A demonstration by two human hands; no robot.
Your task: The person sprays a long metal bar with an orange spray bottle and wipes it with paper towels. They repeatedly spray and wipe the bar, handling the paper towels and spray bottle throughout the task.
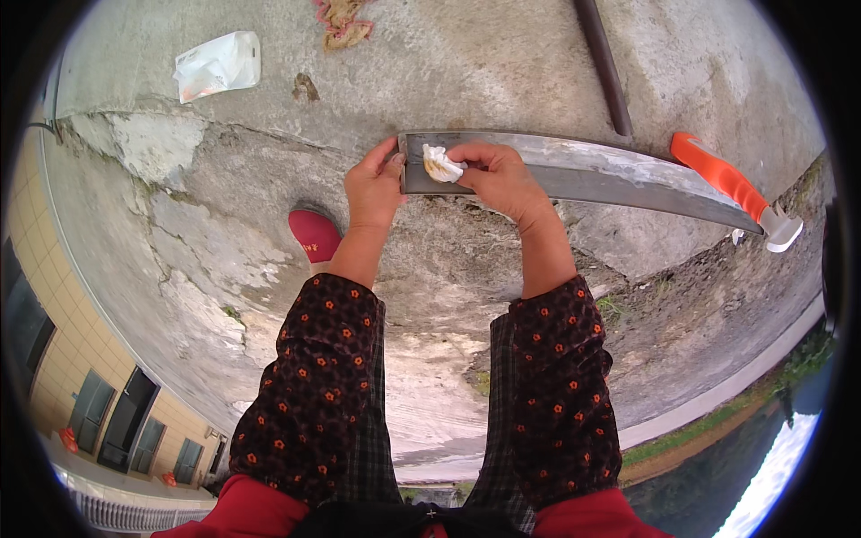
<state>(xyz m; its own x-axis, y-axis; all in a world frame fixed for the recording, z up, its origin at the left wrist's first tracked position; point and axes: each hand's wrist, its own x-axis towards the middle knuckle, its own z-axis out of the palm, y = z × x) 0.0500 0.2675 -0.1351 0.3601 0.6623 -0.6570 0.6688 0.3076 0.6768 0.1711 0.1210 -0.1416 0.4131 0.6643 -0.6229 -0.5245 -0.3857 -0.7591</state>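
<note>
A long grey metal strip (592,178) with a raised rim lies across the concrete in front of me, whitish smears along its upper part. My left hand (377,178) grips its left end, thumb on top. In my right hand (498,175) is a crumpled white tissue (440,165) with yellow-brown stains, held by the fingertips over the strip near that end. An orange-handled tool (723,175) with a pale head rests across the strip's right end; its exact kind is unclear.
A white plastic packet (218,66) lies at the upper left, and a frayed tan cloth (344,27) at the top. A dark brown pole (605,67) reaches down towards the strip. My red shoe (314,235) stands on cracked concrete. A small white scrap (738,236) lies near the tool.
</note>
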